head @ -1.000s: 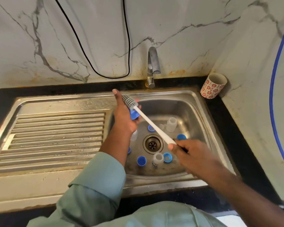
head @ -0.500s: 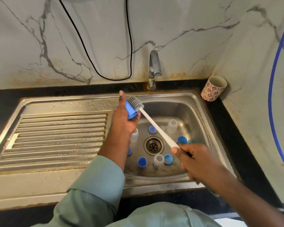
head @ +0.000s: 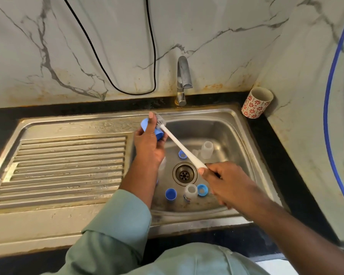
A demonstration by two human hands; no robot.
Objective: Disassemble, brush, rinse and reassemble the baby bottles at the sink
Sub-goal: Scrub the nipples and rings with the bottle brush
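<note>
Blue cap [head: 151, 129] held at the white brush's [head: 180, 146] bristles — loose bottles [head: 207, 150], caps in the sink [head: 222, 118].

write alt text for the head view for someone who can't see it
Over a steel sink, a person's left hand holds a blue bottle cap while the right hand grips a white bottle brush, bristles at the cap. Small clear bottles and blue caps and rings lie around the drain; the tap shows no water running.

Left hand [head: 147, 144] raised, fingers curled in a grip — right hand [head: 224, 181] clenched lower.
</note>
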